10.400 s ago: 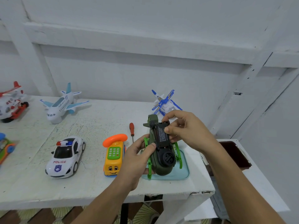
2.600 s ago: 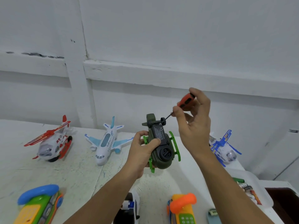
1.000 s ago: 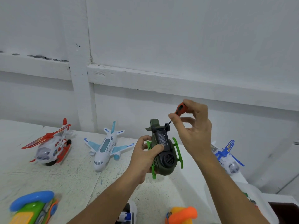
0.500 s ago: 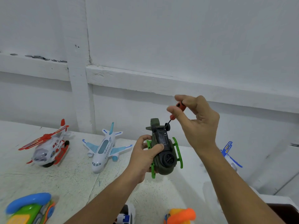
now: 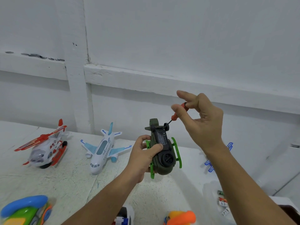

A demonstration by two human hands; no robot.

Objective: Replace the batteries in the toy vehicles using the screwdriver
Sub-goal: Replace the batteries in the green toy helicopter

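Observation:
My left hand [image 5: 143,153] grips a dark green toy helicopter [image 5: 163,151] with bright green skids, held belly-up above the white table [image 5: 68,176]. Its black battery cover with a label faces me. My right hand [image 5: 200,120] pinches the red handle of a small screwdriver [image 5: 177,112] between thumb and fingers. The thin shaft slants down-left and its tip meets the far end of the battery cover.
On the table stand a red-and-white helicopter [image 5: 45,148] and a white-and-blue airliner [image 5: 103,148]. A blue toy [image 5: 211,163] peeks out behind my right arm. Loose batteries [image 5: 223,202] lie at the right. A green phone toy [image 5: 24,210], police car [image 5: 125,215] and orange phone toy [image 5: 180,218] line the near edge.
My right fingers have shifted around the screwdriver handle, index finger now lifted higher; the tip stays on the helicopter's cover. My left hand keeps the toy in the same place.

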